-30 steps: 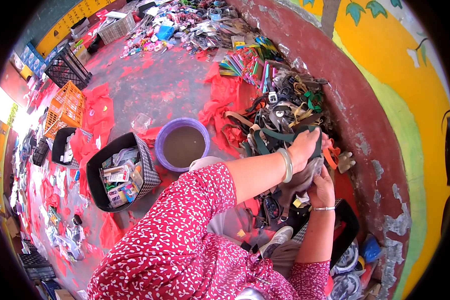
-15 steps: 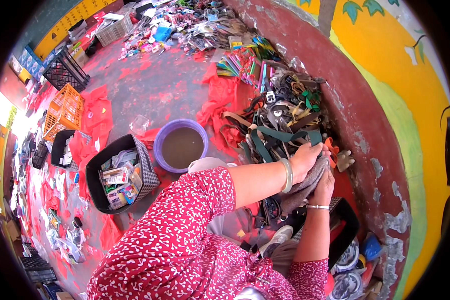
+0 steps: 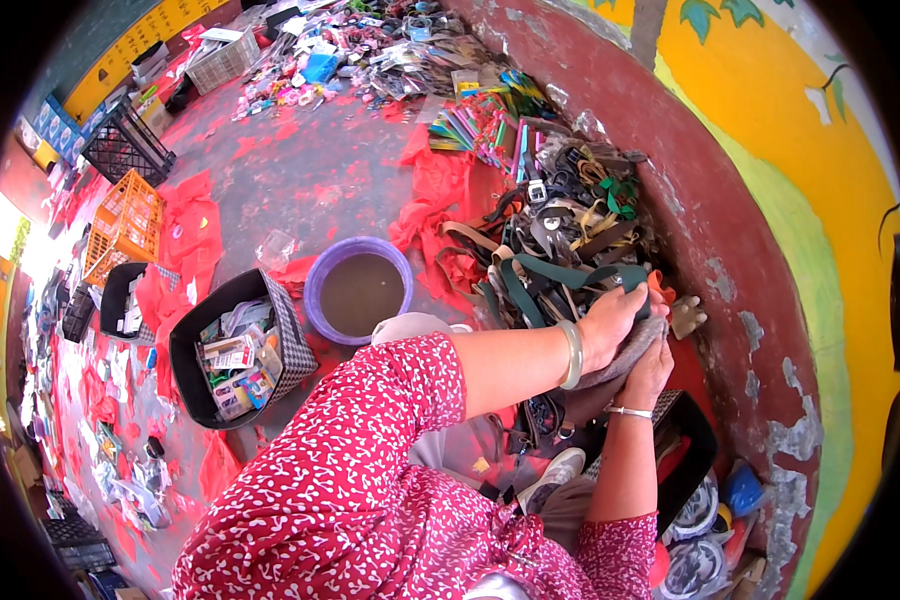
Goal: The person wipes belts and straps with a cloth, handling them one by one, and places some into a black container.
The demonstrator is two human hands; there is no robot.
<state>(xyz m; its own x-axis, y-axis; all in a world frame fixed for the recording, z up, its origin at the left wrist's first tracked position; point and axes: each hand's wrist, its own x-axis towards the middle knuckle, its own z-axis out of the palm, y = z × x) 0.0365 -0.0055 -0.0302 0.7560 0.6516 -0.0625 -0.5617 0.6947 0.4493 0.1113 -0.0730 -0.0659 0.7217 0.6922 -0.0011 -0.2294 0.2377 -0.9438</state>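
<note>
A dark green strap belt (image 3: pixel 523 290) runs from the heap of belts up to my left hand (image 3: pixel 607 325), whose fingers are closed on it. My right hand (image 3: pixel 651 368) is close beside, closed on a grey-brown cloth (image 3: pixel 618 362) that is pressed against the belt. The cloth hangs down between my two wrists. Part of the belt inside the fingers is hidden. Behind my hands lie several tangled belts (image 3: pixel 553 222) with metal buckles, along with an orange and beige item (image 3: pixel 686 316) near the wall.
A purple basin (image 3: pixel 315 290) of murky water stands left of my hands. Beside it is a black checkered bin (image 3: pixel 295 365) with small packages; another dark bin (image 3: pixel 685 450) stands by my right forearm. The red wall (image 3: pixel 710 230) borders the right side. An orange crate (image 3: pixel 125 228) sits far left.
Both hands stay together on the belt and cloth, with only a slight shift. The cloth is bunched tighter, and less of it shows between the wrists. The view has moved a little.
</note>
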